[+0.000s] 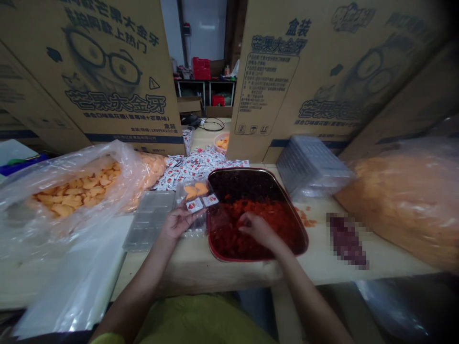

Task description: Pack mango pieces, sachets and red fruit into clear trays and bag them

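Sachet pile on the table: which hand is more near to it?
Left. The left hand is in front of the sachet pile, not touching it. The right hand is farther away, over the red tray.

Two hands (181, 222) (260, 230), one red tray (244, 169)

Red-rimmed tray (251, 260), dark-red fruit pieces (272, 224)

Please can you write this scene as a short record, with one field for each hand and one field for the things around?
Left hand: fingers at small white sachets, above a clear plastic tray holding orange pieces
Right hand: among red pieces in a red-rimmed tray
Around: loose sachets, plastic bag of yellow pieces, stacked clear trays, printed cardboard cartons
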The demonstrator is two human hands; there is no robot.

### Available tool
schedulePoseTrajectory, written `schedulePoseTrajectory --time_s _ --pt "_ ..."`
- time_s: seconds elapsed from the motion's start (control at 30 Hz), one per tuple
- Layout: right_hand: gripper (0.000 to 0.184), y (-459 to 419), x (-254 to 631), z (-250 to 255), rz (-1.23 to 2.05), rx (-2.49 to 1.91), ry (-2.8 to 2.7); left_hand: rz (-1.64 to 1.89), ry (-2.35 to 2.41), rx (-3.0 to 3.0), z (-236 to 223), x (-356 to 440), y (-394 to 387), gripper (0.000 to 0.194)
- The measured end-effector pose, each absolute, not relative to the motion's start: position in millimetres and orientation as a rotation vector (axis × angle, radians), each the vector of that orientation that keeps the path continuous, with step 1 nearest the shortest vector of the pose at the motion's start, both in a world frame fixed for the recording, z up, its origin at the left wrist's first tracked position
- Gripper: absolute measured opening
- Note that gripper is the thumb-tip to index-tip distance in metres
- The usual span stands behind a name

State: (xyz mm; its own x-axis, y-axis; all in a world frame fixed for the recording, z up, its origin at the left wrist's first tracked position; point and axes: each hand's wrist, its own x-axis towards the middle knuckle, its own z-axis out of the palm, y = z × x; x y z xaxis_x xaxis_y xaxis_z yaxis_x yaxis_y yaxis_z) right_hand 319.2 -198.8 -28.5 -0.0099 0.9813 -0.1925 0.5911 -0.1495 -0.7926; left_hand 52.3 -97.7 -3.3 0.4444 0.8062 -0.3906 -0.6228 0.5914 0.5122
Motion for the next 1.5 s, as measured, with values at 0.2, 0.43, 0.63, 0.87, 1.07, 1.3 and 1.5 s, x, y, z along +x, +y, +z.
schedulePoseTrajectory --time_s 0.2,0.43,0.63,0.87,1.07,1.3,1.5 --pt "0.007 -200.3 318.6 -14.3 0.86 -1.698 -1.66 0.885 0.639 0.341 -6.1 52.5 -96.5 0.07" --pt "0.015 -190.8 297.3 29.2 0.787 -1.494 -1.748 0.88 0.627 0.385 -6.7 56.3 -99.4 0.065" --pt "0.023 -181.3 282.6 31.4 0.824 -1.408 -1.921 0.851 0.608 0.389 -4.5 60.5 -102.0 0.071" --pt "0.021 -180.0 287.7 34.2 0.883 -1.409 -1.771 0.838 0.605 0.373 -1.0 63.6 -101.9 0.08" --pt "0.018 -171.2 268.6 42.1 0.822 -1.306 -1.828 0.832 0.604 0.381 -2.7 66.3 -103.2 0.08" --pt "0.011 -182.0 286.7 36.3 0.611 -1.71 -1.87 0.846 0.578 0.384 -5.3 58.7 -99.8 0.077" --pt "0.028 -194.6 307.3 9.7 0.68 -2.225 -2.012 0.842 0.584 0.389 -5.9 58.1 -98.5 0.074"
